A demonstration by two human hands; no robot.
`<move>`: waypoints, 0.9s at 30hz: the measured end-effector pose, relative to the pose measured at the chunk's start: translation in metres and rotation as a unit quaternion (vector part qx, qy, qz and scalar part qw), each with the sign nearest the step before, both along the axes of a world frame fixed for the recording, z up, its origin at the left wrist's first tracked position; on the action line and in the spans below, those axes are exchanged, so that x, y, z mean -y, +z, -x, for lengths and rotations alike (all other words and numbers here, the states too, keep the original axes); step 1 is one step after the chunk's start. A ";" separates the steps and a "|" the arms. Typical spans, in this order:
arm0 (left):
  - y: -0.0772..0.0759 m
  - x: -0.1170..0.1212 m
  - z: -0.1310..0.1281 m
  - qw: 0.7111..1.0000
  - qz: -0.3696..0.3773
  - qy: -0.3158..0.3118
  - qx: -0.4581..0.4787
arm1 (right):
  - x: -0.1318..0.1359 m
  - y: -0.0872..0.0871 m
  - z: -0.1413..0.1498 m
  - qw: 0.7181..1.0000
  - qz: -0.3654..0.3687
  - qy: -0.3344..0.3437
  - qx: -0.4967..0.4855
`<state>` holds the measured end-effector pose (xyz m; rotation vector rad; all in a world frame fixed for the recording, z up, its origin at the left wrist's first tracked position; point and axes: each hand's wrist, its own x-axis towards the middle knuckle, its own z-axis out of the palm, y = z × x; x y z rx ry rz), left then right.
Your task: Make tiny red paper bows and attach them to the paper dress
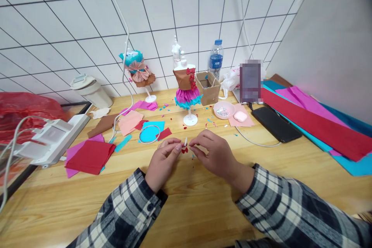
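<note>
My left hand [164, 159] is closed, with thumb and fingertips pinching a small red paper piece [185, 150]. A short white strip [186, 142] stands up at those fingertips; whether it is stuck to the red paper I cannot tell. My right hand [214, 157] is just to the right, its thumb and index finger pinched near the red piece. Anything between them is too small to make out. Beyond both hands stands a small white dress form [190, 119] wearing a brown paper top [183, 79], small red bows down one side and a purple and blue ruffled skirt [188, 98].
Coloured paper sheets [91, 157] and a white cable ring [149, 134] lie left. A pink dish [224, 110], earphone case [240, 116] and black phone [276, 123] lie right. Behind are a paper box [207, 91], water bottle [216, 60] and another dressed form [141, 71].
</note>
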<state>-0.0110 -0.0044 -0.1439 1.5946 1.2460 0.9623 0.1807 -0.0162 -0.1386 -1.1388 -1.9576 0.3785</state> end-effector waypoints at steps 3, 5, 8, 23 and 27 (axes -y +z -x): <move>0.001 0.005 -0.001 0.996 0.036 -0.040 0.072 | 0.000 0.001 -0.002 0.997 -0.040 -0.003 0.063; 0.002 0.009 -0.002 0.993 0.044 -0.063 0.094 | -0.001 0.001 -0.003 0.994 -0.054 -0.013 0.094; 0.003 0.014 -0.003 0.988 0.051 -0.084 0.120 | -0.002 0.001 -0.004 0.990 -0.066 -0.025 0.119; 0.006 0.011 -0.004 0.974 -0.157 0.008 -0.161 | -0.002 0.000 0.009 0.973 0.193 -0.005 -0.128; 0.004 0.008 -0.003 0.963 -0.208 0.025 -0.172 | 0.002 -0.001 0.015 0.956 0.244 0.001 -0.163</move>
